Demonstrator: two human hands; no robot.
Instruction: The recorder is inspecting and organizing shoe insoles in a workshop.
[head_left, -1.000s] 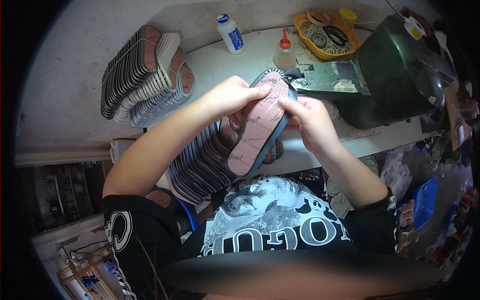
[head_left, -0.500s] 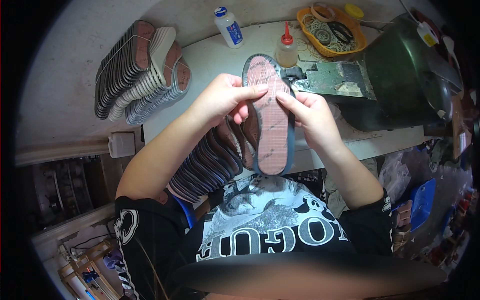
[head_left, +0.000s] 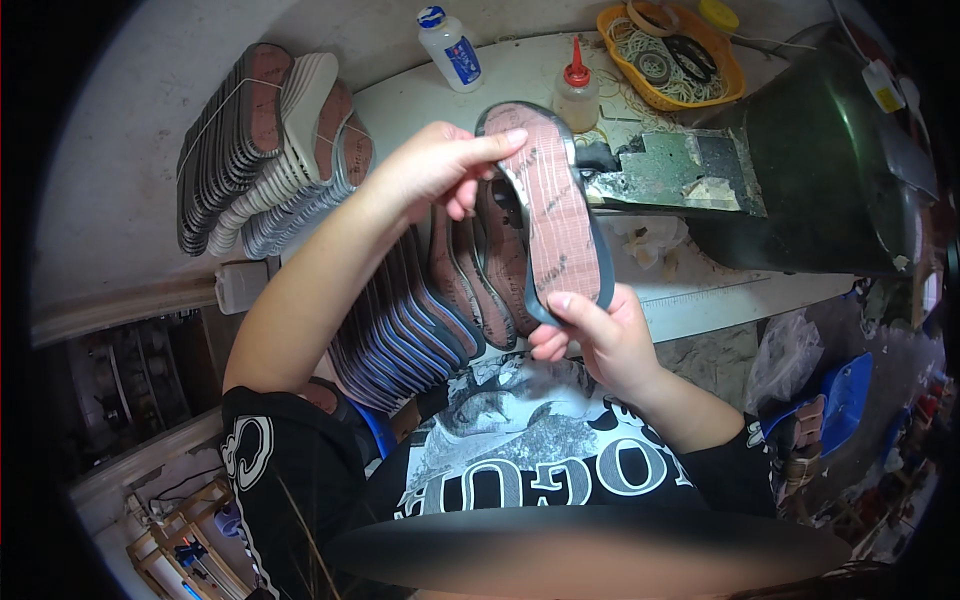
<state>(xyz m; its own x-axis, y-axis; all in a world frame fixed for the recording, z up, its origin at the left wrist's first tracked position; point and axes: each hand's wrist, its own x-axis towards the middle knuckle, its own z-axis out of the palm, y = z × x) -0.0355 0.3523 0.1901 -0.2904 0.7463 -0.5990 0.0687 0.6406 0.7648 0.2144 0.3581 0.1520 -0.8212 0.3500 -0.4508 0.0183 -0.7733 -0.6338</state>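
Cluttered and pale, the counter (head_left: 400,100) fills the upper middle of the frame, and the person holds one shoe sole (head_left: 556,210) in the air above it with both hands. From the left hand (head_left: 435,165), in the upper centre, the fingers are closed round the sole's upper end, one fingertip lying over its reddish-pink face near the top edge. From there the sole runs down and a little to the right, its long axis close to vertical in the frame, its dark grey-blue rim showing down both sides. The right hand (head_left: 600,340), just below centre, pinches the lower end, thumb on the pink face and the other fingers curled behind it. So each hand has one end, the left hand the higher and farther one, the right hand the one nearer the body, and the whole length spans the gap between them. Behind and to the left of the held sole a fanned row of like soles (head_left: 420,310) leans toward the person's chest, and a second banded bundle of soles (head_left: 265,150) lies at the upper left. Beyond the sole's top stand a white bottle with a blue cap (head_left: 450,48) and a small red-tipped squeeze bottle (head_left: 577,92); an orange tray (head_left: 610,22) of rubber bands sits at the upper right, beside a dark green machine (head_left: 830,160).
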